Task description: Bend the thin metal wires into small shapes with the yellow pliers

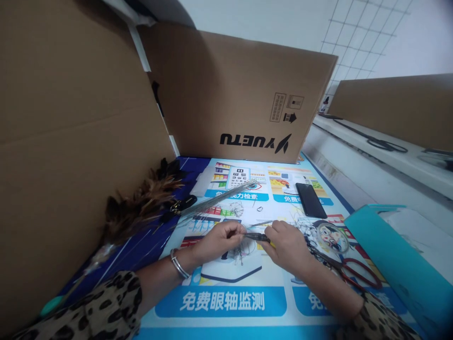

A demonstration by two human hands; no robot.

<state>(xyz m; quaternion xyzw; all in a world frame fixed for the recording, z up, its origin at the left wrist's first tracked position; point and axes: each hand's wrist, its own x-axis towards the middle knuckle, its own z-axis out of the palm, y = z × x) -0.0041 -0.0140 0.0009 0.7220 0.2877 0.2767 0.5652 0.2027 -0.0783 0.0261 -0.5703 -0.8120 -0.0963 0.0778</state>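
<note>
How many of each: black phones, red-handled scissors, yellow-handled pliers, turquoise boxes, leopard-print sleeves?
Flat black rectangular phone: 1
Red-handled metal scissors: 1
Yellow-handled metal pliers: 1
Turquoise-and-white box: 1
Leopard-print fabric sleeves: 2
Total: 6

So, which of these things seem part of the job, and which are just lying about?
Likely the job's:
pliers, in the right hand, tip at the left hand
bundled straight wires
red-handled scissors

Apparently just lying about:
black smartphone
brown feathers
</note>
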